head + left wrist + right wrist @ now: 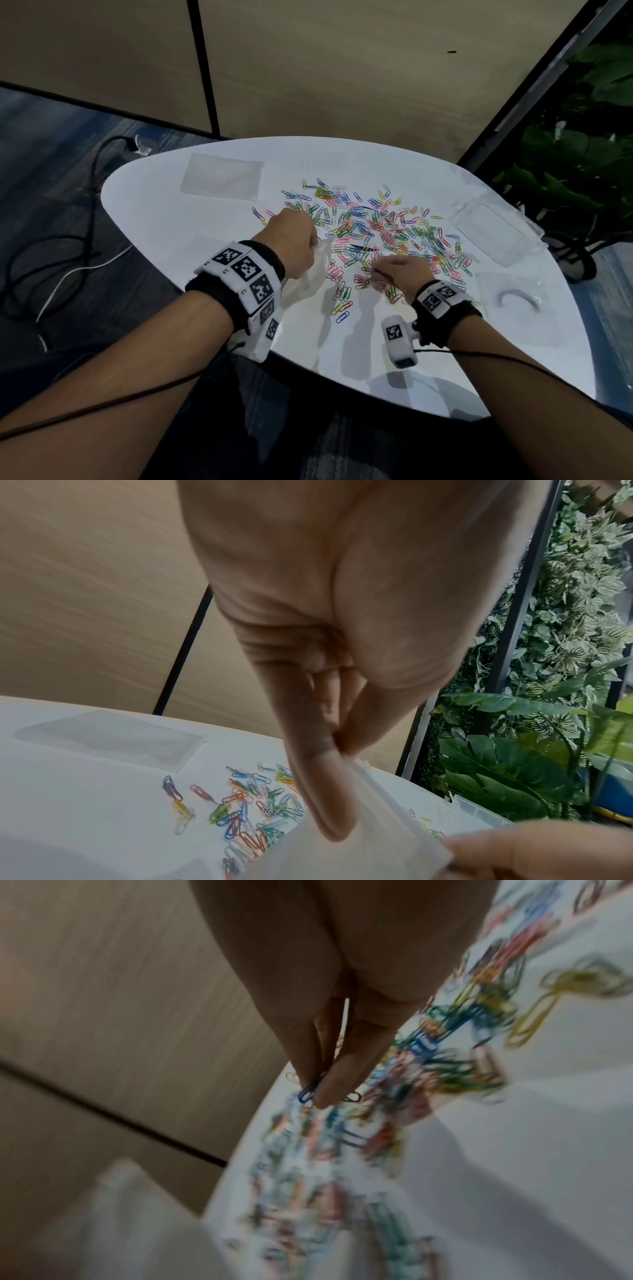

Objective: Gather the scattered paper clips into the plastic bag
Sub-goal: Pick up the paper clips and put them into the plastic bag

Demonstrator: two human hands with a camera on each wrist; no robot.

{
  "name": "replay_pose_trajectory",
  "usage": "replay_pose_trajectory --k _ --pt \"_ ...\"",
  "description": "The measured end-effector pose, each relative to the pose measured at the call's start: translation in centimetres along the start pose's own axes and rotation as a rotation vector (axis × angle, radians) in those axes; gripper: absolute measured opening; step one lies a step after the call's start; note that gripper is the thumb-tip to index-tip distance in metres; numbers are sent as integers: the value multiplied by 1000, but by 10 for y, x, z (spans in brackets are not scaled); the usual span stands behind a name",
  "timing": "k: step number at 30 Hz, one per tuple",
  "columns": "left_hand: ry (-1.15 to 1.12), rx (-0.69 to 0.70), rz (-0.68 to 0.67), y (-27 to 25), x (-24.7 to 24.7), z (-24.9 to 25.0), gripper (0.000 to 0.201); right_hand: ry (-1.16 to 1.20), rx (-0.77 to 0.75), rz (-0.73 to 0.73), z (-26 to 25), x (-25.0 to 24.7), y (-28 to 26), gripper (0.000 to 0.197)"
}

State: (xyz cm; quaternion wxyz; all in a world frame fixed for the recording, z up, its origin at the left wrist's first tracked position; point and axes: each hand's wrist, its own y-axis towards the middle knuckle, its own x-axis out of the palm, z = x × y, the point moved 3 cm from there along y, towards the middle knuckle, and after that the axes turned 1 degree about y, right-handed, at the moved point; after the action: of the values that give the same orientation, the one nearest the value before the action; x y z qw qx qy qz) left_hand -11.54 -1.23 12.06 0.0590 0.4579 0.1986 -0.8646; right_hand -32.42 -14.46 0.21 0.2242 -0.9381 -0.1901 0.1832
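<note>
Several coloured paper clips [383, 233] lie scattered over the middle of the white table [191, 240]. My left hand [294, 240] pinches the top edge of a translucent plastic bag [308, 277] and holds it up above the table; the pinch on the bag [369, 831] shows between thumb and fingers in the left wrist view. My right hand [400, 270] is just right of the bag and pinches a blue paper clip [308, 1093] between thumb and fingertips [329, 1088], over the pile [342, 1150].
Another flat plastic bag [222, 176] lies at the table's far left. A clear plastic box [496, 229] and a clear bag with a curved item [513, 298] sit at the right. Plants [582, 154] stand beyond the right edge; cables [68, 246] lie on the floor at left.
</note>
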Motion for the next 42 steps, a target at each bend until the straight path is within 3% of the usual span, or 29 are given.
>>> replay_pose_trajectory --k 2,4,7,17,23,25,27,29,31,33,37,42 --pt "9 1 -5 0 0 3 25 360 72 -64 -22 6 -9 3" --pt "9 -3 -1 -1 0 6 27 621 126 -142 -52 15 -24 14" --pt "-4 -21 19 -1 0 7 31 699 72 -292 -83 33 -44 24" --pt "-80 -26 70 -1 -1 4 19 -40 -233 -300 -72 81 -69 21" --pt "-87 -25 88 -2 -4 -1 25 -395 -587 -179 -86 63 -66 22" --pt "-95 -28 88 -3 -7 -3 27 -673 -753 -128 -82 56 -69 22" --pt "-92 -41 79 -5 -10 -6 28 -978 -829 -194 -62 55 -72 24" --pt "-85 -49 77 -6 -12 -10 29 -1223 -836 -362 -23 59 -76 38" --pt "-77 -55 79 -6 -15 -13 29 -1361 -910 -536 21 64 -81 53" --pt "-69 -58 85 -6 -16 -15 30 -1477 -966 -588 53 65 -81 60" --pt "-78 -53 86 -4 -15 -11 30 -1530 -1000 -354 60 55 -66 58" --pt "-55 -38 62 -2 -8 -5 30 -1600 -749 -118 48 33 -23 65"
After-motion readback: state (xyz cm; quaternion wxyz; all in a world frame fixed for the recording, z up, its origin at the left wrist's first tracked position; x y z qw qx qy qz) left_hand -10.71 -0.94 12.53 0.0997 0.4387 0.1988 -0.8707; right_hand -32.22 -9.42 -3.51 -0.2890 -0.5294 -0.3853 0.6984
